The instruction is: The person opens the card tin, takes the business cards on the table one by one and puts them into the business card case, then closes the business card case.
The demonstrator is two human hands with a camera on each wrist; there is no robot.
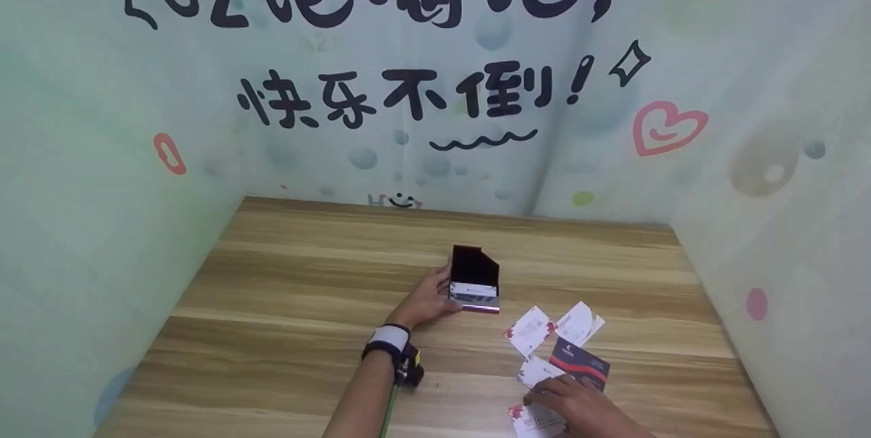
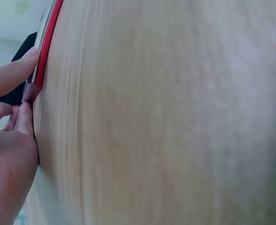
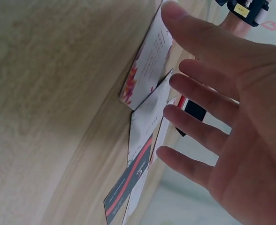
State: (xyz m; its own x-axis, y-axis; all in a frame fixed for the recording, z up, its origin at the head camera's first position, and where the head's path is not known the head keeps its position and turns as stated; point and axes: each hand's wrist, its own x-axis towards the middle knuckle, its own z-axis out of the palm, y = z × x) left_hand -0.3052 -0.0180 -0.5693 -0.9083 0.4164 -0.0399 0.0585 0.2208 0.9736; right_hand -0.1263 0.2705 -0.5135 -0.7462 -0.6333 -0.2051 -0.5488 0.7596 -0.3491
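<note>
A business card case stands near the middle of the table with its dark lid raised and white cards inside. My left hand grips it at its left side. In the left wrist view the thumb lies along the case's red edge, with fingers below. My right hand is over the loose cards at the front right. Its fingers are apart and slightly bent in the right wrist view, and the thumb overlaps the end of a flowered white card. No card shows between the fingers.
Behind the right hand lie a dark card with a red stripe and several white cards, some overlapping. A printed curtain encloses the wooden table at the back and sides.
</note>
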